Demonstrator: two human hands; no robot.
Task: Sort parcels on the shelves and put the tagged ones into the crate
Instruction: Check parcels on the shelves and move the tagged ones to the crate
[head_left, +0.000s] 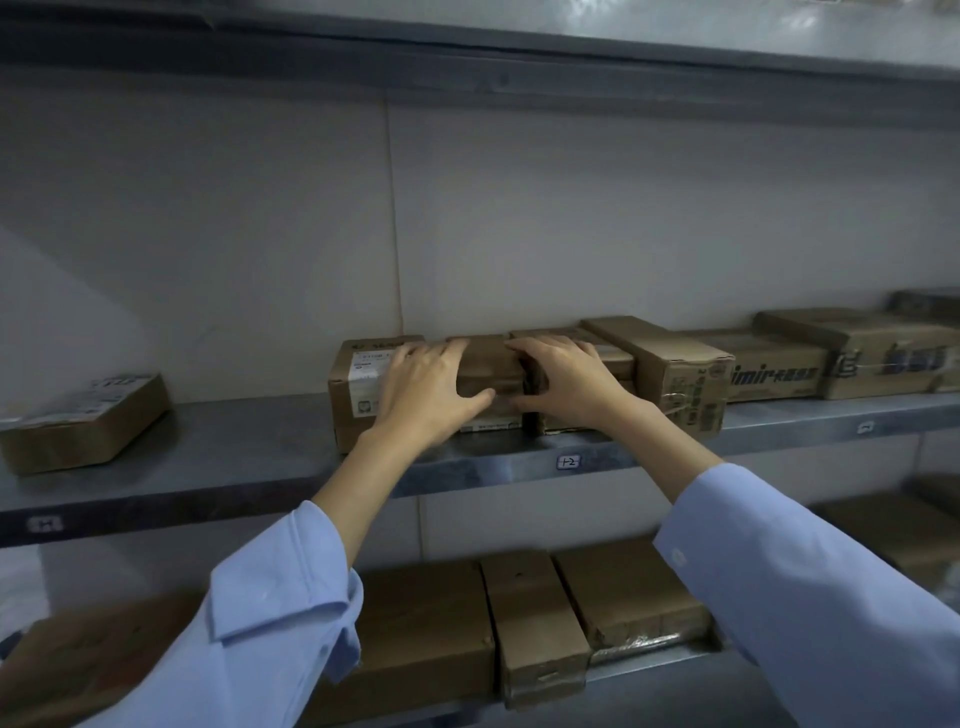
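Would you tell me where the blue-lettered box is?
The blue-lettered box lies on the middle shelf, right in the head view, between the tall box and the taped box.
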